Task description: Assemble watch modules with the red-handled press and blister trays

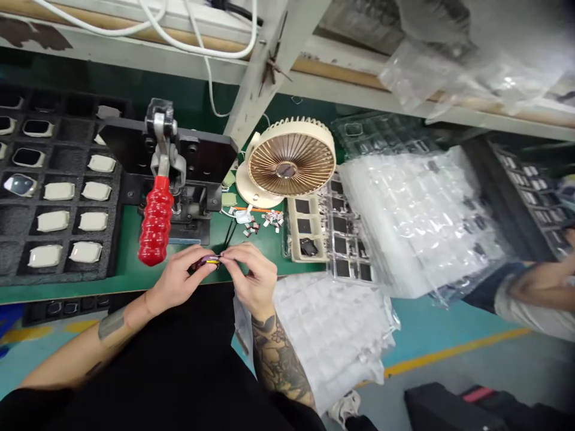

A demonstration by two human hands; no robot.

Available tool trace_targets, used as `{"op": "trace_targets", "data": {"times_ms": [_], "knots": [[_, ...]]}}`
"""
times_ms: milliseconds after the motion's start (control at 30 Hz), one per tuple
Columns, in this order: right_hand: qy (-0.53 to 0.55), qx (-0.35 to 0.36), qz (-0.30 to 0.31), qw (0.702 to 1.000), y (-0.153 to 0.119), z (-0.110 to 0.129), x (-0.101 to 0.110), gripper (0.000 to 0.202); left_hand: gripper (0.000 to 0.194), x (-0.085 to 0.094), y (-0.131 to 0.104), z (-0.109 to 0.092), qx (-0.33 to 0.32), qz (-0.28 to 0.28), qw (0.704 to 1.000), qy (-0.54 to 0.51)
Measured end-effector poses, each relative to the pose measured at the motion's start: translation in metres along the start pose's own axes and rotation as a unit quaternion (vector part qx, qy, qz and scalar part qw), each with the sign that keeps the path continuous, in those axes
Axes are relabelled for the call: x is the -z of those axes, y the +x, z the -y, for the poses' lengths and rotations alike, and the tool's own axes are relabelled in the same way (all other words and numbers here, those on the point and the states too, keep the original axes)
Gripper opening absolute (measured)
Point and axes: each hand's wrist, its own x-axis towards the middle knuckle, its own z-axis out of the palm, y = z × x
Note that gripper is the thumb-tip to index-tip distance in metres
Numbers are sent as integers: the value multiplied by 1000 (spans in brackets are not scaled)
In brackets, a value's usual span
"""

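A small dark part with a purple and yellow edge (209, 261) is held at the bench's front edge. My left hand (179, 276) has its thumb and fingers closed on it from the left. At the part's right end, my right hand (251, 274) pinches with thumb and forefinger; what it grips there is too small to make out. Just behind the hands lie black tweezers (230, 232). Small white and dark connector pieces (272, 220) are scattered on the green bench top (265, 239) beyond my right hand.
A clamp press with a red handle (155, 224) stands behind my left hand. Left is a black foam tray (114, 239) of watch-like cases. A fan (291, 158), a beige tray (309, 258) and bubble-like plastic packs (417, 221) stand right. Another person's arm (543, 287) shows far right.
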Motion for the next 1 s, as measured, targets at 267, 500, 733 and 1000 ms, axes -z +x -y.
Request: {"op": "trace_targets", "data": {"times_ms": [267,500,733,1000], "knots": [[-31,12,85,996,2,-5,13,16,21,2,2,-5,3,25,1000,-2],[14,15,150,989,1,-4,9,37,25,4,1,-1,24,21,999,-23],[-73,76,146,984,-10,-14,2,50,24,4,-1,1,55,11,997,-52],[-196,220,178,939,-8,-14,2,58,29,11,1,4,12,30,999,-41]]}}
